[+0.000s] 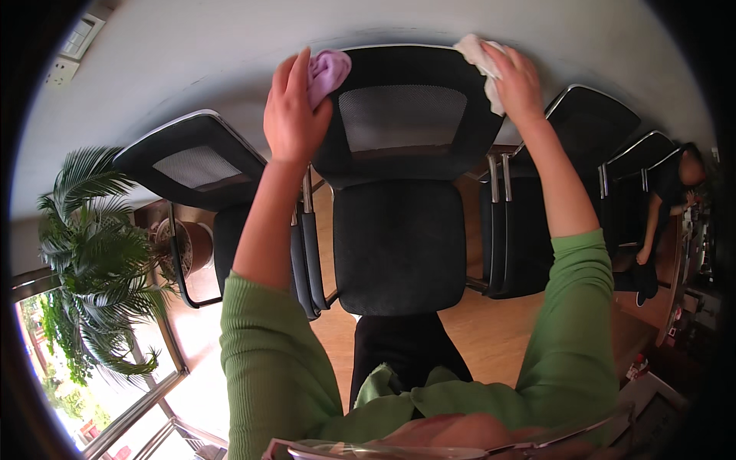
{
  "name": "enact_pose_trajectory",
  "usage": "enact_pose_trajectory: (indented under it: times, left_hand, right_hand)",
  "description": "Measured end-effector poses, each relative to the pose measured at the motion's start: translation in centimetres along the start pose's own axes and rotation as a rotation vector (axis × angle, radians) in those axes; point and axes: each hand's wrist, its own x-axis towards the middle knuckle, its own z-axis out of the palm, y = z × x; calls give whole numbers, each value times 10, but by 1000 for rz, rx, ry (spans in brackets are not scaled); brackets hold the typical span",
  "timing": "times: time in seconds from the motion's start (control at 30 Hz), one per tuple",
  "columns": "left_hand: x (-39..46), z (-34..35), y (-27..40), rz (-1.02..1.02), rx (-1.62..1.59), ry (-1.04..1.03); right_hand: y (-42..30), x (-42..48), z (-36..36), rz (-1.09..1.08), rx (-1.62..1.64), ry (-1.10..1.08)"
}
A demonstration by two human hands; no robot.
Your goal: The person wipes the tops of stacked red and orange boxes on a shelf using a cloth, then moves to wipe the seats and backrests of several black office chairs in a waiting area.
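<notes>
A black office chair with a mesh backrest (402,115) and a padded seat (399,247) stands straight in front of me, its back near the wall. My left hand (296,106) holds a crumpled purple cloth (329,72) against the upper left corner of the backrest. At the opposite upper corner, my right hand (517,83) grips a white cloth (480,54) that drapes over the edge. The palms and some fingertips are hidden from view.
Similar black chairs stand at the left (190,155) and right (598,121). A potted palm (98,241) is by the window at left. Behind the chairs runs a pale wall (230,34). Far right, a person in dark clothes (661,201) is beside a cluttered table.
</notes>
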Motion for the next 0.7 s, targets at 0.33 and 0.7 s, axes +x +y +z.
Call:
enact_pose_trajectory:
  times: [0.33, 0.7]
  left_hand:
    - [37, 34, 13, -285, 341, -324]
    - [22, 62, 9, -216, 499, -65]
  right_hand:
    - [-125, 47, 66, -35, 94, 288]
    - [22, -13, -21, 109, 517, 127]
